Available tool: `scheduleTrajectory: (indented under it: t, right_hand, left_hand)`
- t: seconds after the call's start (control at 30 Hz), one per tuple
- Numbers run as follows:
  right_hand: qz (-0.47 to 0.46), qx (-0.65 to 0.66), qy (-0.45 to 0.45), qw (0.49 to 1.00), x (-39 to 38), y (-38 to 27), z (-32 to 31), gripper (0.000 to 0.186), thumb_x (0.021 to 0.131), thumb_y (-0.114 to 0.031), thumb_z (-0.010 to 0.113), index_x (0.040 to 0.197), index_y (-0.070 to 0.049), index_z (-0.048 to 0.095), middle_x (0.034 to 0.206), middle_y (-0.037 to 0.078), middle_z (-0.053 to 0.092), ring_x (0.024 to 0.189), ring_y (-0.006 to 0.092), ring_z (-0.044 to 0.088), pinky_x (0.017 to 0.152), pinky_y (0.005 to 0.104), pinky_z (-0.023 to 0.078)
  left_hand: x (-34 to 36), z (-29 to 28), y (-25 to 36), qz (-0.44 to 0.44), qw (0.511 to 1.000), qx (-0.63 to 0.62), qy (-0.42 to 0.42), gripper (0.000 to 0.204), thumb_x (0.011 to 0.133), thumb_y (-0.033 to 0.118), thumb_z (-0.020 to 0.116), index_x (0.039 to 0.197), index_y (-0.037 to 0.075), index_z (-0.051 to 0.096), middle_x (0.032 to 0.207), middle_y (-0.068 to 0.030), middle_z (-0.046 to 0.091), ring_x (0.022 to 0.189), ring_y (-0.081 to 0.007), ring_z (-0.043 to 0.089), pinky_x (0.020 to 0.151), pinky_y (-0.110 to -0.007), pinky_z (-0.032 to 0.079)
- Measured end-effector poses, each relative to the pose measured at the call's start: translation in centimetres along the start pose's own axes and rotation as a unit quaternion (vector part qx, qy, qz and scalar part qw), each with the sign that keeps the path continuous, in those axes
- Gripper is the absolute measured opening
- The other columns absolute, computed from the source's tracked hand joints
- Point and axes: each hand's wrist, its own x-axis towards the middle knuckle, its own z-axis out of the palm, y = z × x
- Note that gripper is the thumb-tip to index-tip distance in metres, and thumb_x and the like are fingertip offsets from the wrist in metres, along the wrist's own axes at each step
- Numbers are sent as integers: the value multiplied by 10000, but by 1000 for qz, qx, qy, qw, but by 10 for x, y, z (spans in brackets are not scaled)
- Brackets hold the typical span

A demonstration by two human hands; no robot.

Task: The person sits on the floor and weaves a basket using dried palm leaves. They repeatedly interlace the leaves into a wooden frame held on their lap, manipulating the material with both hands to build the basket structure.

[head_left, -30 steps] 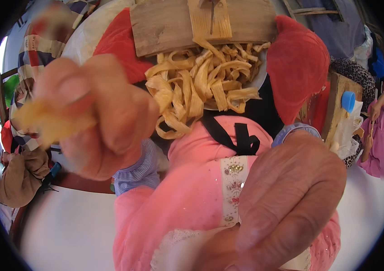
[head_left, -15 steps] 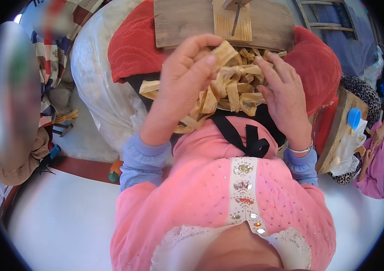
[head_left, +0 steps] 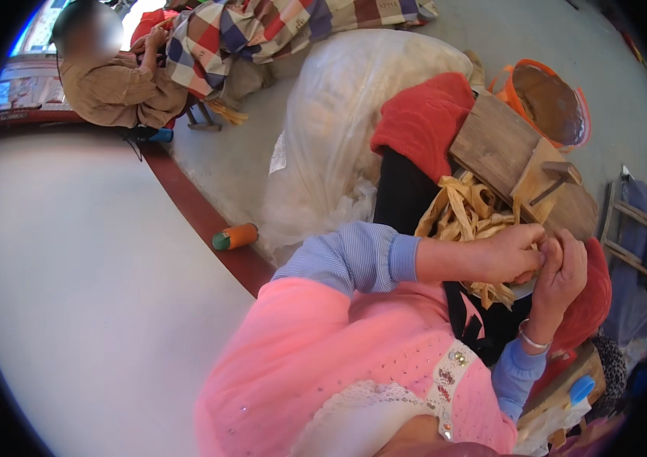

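Note:
A heap of pale yellow dried strips (head_left: 466,215) lies in my lap against a wooden board (head_left: 500,145) with a small wooden peg frame (head_left: 553,181). My left hand (head_left: 512,254), coming out of a blue cuff, is closed on some strips at the near edge of the heap. My right hand (head_left: 563,271), with a thin bangle at the wrist, is pressed against it and pinches the same bunch. A red cloth (head_left: 424,120) covers my knee beyond the heap. My pink top fills the lower part of the view.
A bulging white sack (head_left: 348,129) stands just beyond my knee, an orange bucket (head_left: 546,99) behind the board. An orange bottle with a green cap (head_left: 234,237) lies by a red floor stripe. Another person (head_left: 114,85) sits at the far left beside checked cloth (head_left: 278,30). A wooden stool (head_left: 628,228) is at right.
The view has swung to the left and tilted. My hands, spread over the heap before, have come together at its near edge on one bunch of strips.

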Motion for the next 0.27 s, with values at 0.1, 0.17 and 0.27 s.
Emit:
scheduleTrajectory:
  t: [0.1, 0.17, 0.27]
  right_hand:
    - [58, 33, -6, 998, -11, 2, 7, 184, 944, -161, 557, 1026, -7, 616, 825, 119, 620, 757, 247, 603, 688, 315, 479]
    - [188, 56, -1, 981, -22, 6, 14, 200, 965, -183, 533, 1020, -11, 617, 877, 129, 630, 814, 257, 607, 723, 324, 478]
    - [279, 111, -32, 953, -30, 34, 13, 214, 974, -202, 524, 1061, -34, 625, 944, 126, 644, 854, 267, 604, 753, 324, 479]
  left_hand:
    - [7, -2, -6, 3, 1000, -26, 4, 124, 933, 146, 540, 939, 41, 475, 628, -43, 520, 533, -103, 475, 455, -253, 353]
    - [9, -4, -2, -53, 997, -60, 17, 126, 927, 150, 547, 945, 50, 472, 628, -45, 525, 523, -99, 469, 445, -243, 343]
    - [7, -2, 7, -83, 993, -88, 13, 125, 923, 147, 550, 957, 56, 472, 627, -46, 525, 519, -99, 468, 442, -237, 339]
